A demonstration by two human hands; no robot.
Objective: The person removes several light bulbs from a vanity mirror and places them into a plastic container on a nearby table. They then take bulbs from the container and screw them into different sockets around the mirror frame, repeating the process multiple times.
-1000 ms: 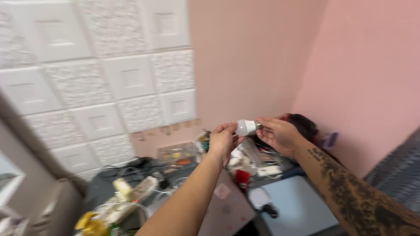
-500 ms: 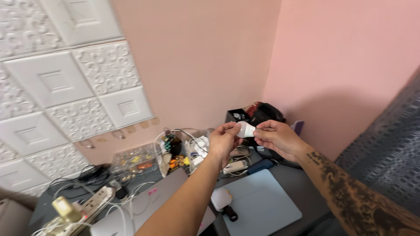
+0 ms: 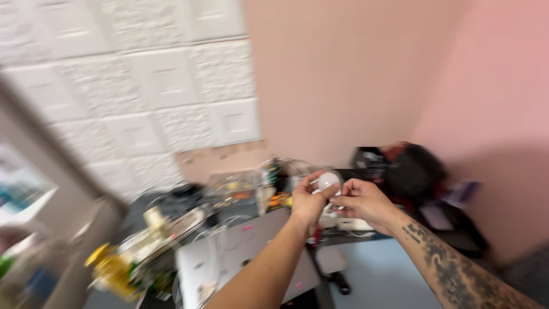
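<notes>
Two hands met on one small white bulb (image 3: 327, 181), held up in front of us above the cluttered desk (image 3: 171, 217). Our left hand (image 3: 309, 200) closed its fingers around the rounded end from below and the left, while our right hand (image 3: 360, 201) pinched in from the right, where the base would lie; so the bulb sat between the two grips, touching both, its long axis running roughly left to right, though motion blur made that hard to judge. Neither hand was clearly nearer, since both were on it. We could not see the base at all: the right fingers covered it, and the left thumb hid part of the globe. Below the hands lay a closed grey laptop (image 3: 246, 257) and a pale blue pad (image 3: 377, 274), both cut off by the lower edge. A dark bag (image 3: 414, 169) stood against the pink wall (image 3: 343, 74), and smeared cables and a power strip (image 3: 171, 229) lay to the left.
</notes>
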